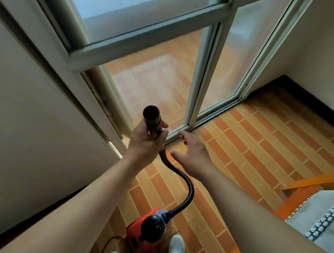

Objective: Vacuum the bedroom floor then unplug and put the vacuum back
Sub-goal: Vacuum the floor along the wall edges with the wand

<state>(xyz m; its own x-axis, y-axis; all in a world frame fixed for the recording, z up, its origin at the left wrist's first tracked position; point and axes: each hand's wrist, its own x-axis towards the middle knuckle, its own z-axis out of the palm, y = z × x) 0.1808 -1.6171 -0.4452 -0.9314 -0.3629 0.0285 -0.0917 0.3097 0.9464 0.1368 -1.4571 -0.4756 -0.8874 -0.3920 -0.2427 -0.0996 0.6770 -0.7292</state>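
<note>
Trouble, in the head view, lies in tugging, we judge: our left hand (147, 142) grips the hose (186, 187) near its raised mouth, our right hand (192, 151) hovers beside, fingers spread, empty. The vacuum (148, 230) sits by our shoes (177, 247); a pull could topple it.

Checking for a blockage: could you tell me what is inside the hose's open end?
Only darkness shows inside the hose end, gripped by the left hand; anything deeper is hidden.

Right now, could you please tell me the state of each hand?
Left hand: gripping the hose near its open end.
Right hand: open, fingers spread, holding nothing.
</note>
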